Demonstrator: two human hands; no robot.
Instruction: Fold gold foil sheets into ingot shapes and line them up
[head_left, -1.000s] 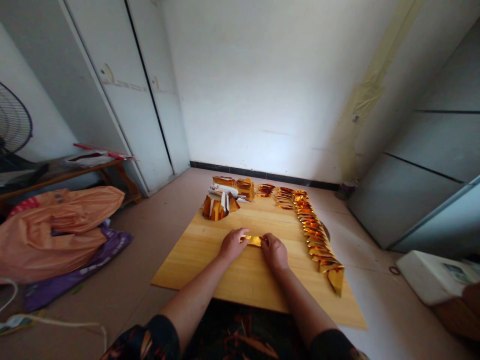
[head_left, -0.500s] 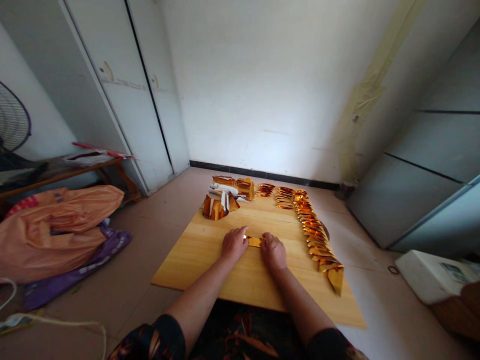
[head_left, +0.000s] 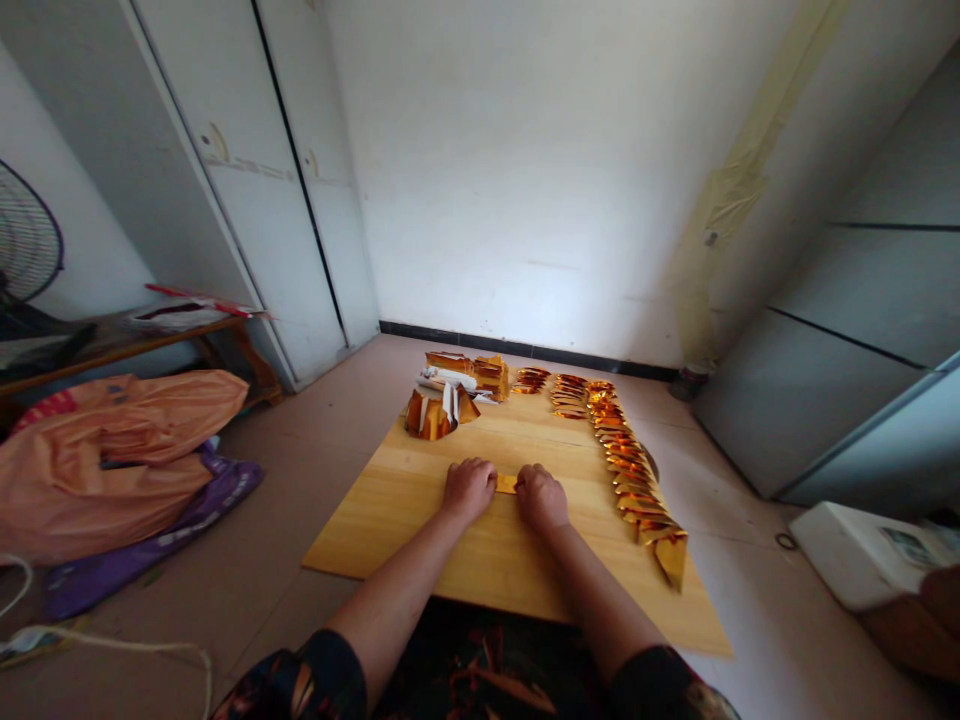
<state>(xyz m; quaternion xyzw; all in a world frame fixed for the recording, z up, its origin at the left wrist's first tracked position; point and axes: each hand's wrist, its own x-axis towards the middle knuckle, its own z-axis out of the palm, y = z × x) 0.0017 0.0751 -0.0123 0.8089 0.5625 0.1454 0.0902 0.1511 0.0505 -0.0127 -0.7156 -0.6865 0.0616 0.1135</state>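
A small gold foil paper [head_left: 506, 484] is pinched between the curled left hand [head_left: 468, 489] and right hand [head_left: 540, 497], low over the wooden board [head_left: 390, 510].

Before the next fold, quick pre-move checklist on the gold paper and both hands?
1. Gold paper piece lies flat on the wooden board: ok.
2. Left hand on the piece's left end: ok, fingers curled over it.
3. Right hand on the piece's right end: ok.
4. Crease aligned under the fingers: cannot tell, the hands cover most of the piece.
5. Bare board around the hands: ok, the row of folded gold pieces sits apart along the right edge.
6. Stack of unfolded gold paper at the far side of the board, ahead of the left hand: ok.
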